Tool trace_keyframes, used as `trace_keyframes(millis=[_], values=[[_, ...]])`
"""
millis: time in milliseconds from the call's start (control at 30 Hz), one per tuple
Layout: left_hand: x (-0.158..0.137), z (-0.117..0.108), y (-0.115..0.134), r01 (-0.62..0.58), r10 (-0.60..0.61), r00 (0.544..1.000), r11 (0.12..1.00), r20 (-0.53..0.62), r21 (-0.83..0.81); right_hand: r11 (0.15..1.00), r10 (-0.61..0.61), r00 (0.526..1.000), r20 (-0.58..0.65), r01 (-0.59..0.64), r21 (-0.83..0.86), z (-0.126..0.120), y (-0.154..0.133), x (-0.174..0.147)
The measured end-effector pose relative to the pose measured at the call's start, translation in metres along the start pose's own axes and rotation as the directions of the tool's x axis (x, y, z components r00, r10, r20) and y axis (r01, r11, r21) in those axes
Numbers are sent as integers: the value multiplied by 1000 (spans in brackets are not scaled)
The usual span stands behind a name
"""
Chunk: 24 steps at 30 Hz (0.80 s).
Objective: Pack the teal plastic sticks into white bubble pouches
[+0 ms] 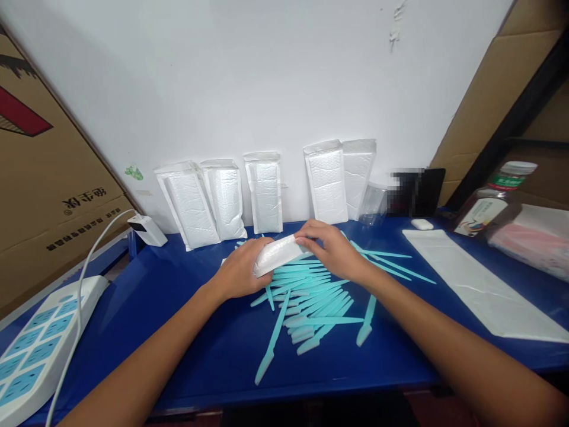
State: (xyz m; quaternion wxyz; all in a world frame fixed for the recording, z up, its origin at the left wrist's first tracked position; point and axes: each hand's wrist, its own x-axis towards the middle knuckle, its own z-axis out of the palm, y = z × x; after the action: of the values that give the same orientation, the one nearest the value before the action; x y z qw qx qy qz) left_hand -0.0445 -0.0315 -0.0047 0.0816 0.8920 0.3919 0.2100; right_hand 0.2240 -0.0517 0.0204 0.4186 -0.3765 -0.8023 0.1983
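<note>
Between my hands is a white padded mailer, held tilted above the blue table. My left hand wraps round its left end, thumb underneath. At the other end, my right hand pinches the mailer's edge between thumb and fingers. Below lies a loose heap of turquoise eyebrow razors, several of them pointing different ways. One razor lies apart toward the front, and another rests under my right forearm. Whether anything is inside the held mailer cannot be seen.
Several white padded mailers lean against the wall. More flat mailers lie on the right, near a bottle, an earbud case and a clear cup. A power strip and a white charger with a cable are at left.
</note>
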Motion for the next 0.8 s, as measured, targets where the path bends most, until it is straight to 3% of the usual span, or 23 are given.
trace_keyframes(millis=[133, 233, 300, 367, 400, 467, 533, 600, 667, 800], values=[[2, 3, -3, 33, -32, 995, 999, -98, 15, 995, -19, 1000, -15, 20, 101, 13, -9, -5], [4, -7, -8, 106, -108, 965, 994, -237, -24, 995, -26, 980, -197, 45, 92, 8, -15, -6], [5, -16, -12, 189, -205, 914, 979, -349, -81, 1000, -8, 930, -368, 17, 20, -1, -14, -5], [6, -25, -17, 261, -308, 830, 951, -465, -165, 997, 16, 908, -419, -45, -60, -11, -7, -3], [7, -28, -20, 280, -348, 781, 937, -518, -208, 993, 34, 930, -366, -73, -94, -15, -2, -2], [8, -33, -27, 288, -399, 696, 917, -597, -277, 984, 76, 987, -138, -96, -149, -20, 9, -2], [8, -34, -33, 293, -426, 661, 904, -617, -310, 980, 113, 989, 96, -94, -175, -18, 16, -4], [9, -31, -36, 307, -430, 689, 902, -583, -303, 980, 138, 959, 248, -96, -173, -11, 17, -7], [9, -26, -35, 313, -410, 749, 911, -521, -267, 984, 136, 928, 346, -85, -159, -1, 14, -11], [8, -15, -30, 315, -378, 834, 924, -403, -216, 995, 37, 908, 417, 4, -97, 14, 0, -15]])
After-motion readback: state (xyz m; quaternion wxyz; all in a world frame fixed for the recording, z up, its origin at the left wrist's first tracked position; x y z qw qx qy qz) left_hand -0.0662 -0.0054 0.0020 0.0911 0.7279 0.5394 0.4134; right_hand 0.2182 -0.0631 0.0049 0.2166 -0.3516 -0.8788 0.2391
